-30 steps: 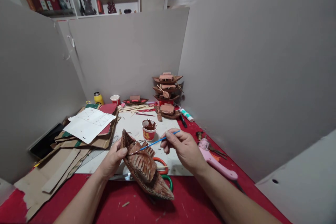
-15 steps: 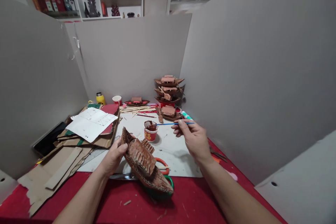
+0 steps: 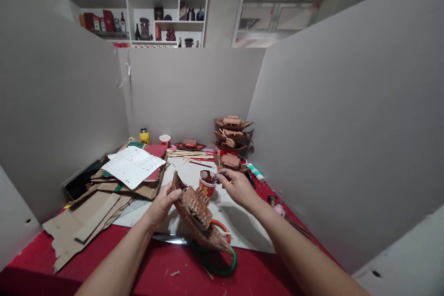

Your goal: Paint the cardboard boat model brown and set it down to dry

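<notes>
Six model boats are in view. One, the held boat (image 3: 199,215), is in the left hand (image 3: 162,207), tilted above the near edge of the white sheet (image 3: 248,229) on the desk (image 3: 152,270). Three more form a stack (image 3: 233,135) at the back, a fourth, the front boat (image 3: 231,162), sits just before it, and a fifth, the far boat (image 3: 189,144), lies to its left.

The left hand is partly closed around one pointed end, the thumb on top. The right hand (image 3: 239,189) is pinched nearly shut on one blue brush (image 3: 215,180), whose lower end is at the mouth of the paint cup (image 3: 207,188); how deep it reaches cannot be told.

A second cup (image 3: 165,140) and one yellow bottle (image 3: 144,137) stand at the back. Two scissor loops, one orange (image 3: 227,232) and one green (image 3: 234,264), show beside and below the held boat.
</notes>
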Tool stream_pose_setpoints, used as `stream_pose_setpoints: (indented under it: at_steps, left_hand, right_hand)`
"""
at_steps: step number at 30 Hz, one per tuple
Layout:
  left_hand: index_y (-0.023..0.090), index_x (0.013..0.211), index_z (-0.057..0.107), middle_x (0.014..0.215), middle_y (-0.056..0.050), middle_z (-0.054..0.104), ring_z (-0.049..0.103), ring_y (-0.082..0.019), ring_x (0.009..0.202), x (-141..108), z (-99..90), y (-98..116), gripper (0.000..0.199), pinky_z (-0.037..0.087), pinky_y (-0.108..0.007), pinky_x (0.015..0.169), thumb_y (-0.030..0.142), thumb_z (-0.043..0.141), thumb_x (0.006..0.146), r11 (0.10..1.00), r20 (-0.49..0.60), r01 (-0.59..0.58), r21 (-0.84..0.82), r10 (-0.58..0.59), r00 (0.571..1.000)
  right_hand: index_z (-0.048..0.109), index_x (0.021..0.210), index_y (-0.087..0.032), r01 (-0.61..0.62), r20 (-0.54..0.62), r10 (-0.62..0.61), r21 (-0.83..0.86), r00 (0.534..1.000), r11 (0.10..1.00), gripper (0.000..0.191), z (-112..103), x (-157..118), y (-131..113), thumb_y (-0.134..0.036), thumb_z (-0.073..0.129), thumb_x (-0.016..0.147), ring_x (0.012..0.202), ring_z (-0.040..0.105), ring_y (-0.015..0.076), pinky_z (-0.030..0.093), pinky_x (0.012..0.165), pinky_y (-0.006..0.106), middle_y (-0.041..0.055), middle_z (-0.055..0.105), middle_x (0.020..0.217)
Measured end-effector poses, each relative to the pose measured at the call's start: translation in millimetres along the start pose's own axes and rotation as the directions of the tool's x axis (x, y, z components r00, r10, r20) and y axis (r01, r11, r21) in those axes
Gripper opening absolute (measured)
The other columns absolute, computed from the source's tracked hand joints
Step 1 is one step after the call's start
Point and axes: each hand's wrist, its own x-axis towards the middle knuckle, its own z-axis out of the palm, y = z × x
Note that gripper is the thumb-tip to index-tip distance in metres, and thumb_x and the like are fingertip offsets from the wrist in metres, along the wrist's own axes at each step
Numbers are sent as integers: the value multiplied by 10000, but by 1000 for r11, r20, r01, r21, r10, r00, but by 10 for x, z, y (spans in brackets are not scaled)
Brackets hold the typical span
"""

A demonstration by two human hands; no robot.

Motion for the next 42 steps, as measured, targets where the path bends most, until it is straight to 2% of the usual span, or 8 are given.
stream_pose_setpoints:
  at_steps: [5, 8, 14, 20, 28, 31, 35, 42]
  left_hand:
    - [182, 1131, 702, 1129, -103, 725, 605, -316, 1150, 16, -19, -14, 535, 359, -436, 1059, 489, 787, 701, 999, -10, -8, -34, 8, 1000]
    - [184, 1124, 702, 1118, -100, 730, 612, -312, 1141, 22, -29, -22, 528, 364, -435, 1057, 488, 788, 702, 999, -9, -7, -42, 7, 1000]
    - [172, 1063, 707, 1096, -101, 733, 619, -315, 1121, 31, -41, -37, 460, 380, -432, 1040, 474, 778, 723, 999, -17, 10, -47, -11, 1000]
    - [160, 1075, 719, 1105, -110, 741, 621, -330, 1144, 50, -35, -40, 470, 388, -423, 1042, 474, 771, 728, 998, -36, 40, -48, -42, 998]
    - [175, 1090, 727, 1102, -103, 753, 649, -320, 1112, 47, -16, -40, 451, 437, -385, 985, 461, 763, 744, 996, -49, 74, -49, -76, 996]
    - [176, 1070, 733, 1095, -97, 758, 659, -312, 1102, 56, -29, -61, 442, 451, -373, 970, 453, 778, 728, 994, -79, 91, -64, -95, 992]
    - [184, 1051, 744, 1095, -83, 766, 653, -293, 1130, 66, -32, -73, 424, 459, -336, 963, 447, 786, 720, 993, -113, 83, -79, -91, 989]
    - [182, 964, 766, 982, -70, 796, 707, -253, 1011, 67, -14, -49, 327, 502, -311, 895, 409, 790, 730, 972, -184, 111, -208, -150, 971]
  right_hand:
    - [686, 660, -196, 13, 113, -5, -65, 994, 998, 258, 105, 113, 14, -357, 572, 827, 563, 593, 181, 432, 558, 271, 30, 679, 609]
    - [678, 683, -189, 17, 108, -9, -73, 994, 997, 282, 99, 134, 57, -379, 543, 843, 563, 595, 181, 442, 566, 278, 37, 691, 633]
    - [668, 778, -185, 27, -47, -31, -82, 998, 996, 335, -44, 62, 65, -443, 492, 899, 696, 651, 222, 473, 653, 312, 79, 724, 742]
    - [682, 791, -192, 33, -143, -40, -50, 989, 998, 311, -81, -53, 54, -457, 547, 880, 630, 632, 212, 451, 588, 293, 72, 720, 717]
    - [676, 808, -190, -22, -321, 82, 186, 944, 982, 386, -117, -184, 118, -571, 621, 832, 596, 638, 189, 470, 539, 273, 66, 723, 696]
    - [660, 812, -181, -46, -388, 178, 326, 904, 944, 429, -155, -177, 166, -610, 650, 799, 588, 631, 170, 468, 490, 249, 73, 728, 711]
    - [645, 795, -179, -60, -394, 303, 523, 868, 851, 461, -222, -135, 235, -623, 735, 712, 533, 618, 139, 458, 434, 213, 47, 717, 664]
    - [632, 726, -181, -139, -188, 433, 773, 881, 619, 471, -282, -181, 74, -563, 859, 569, 441, 576, 97, 447, 398, 177, 5, 683, 560]
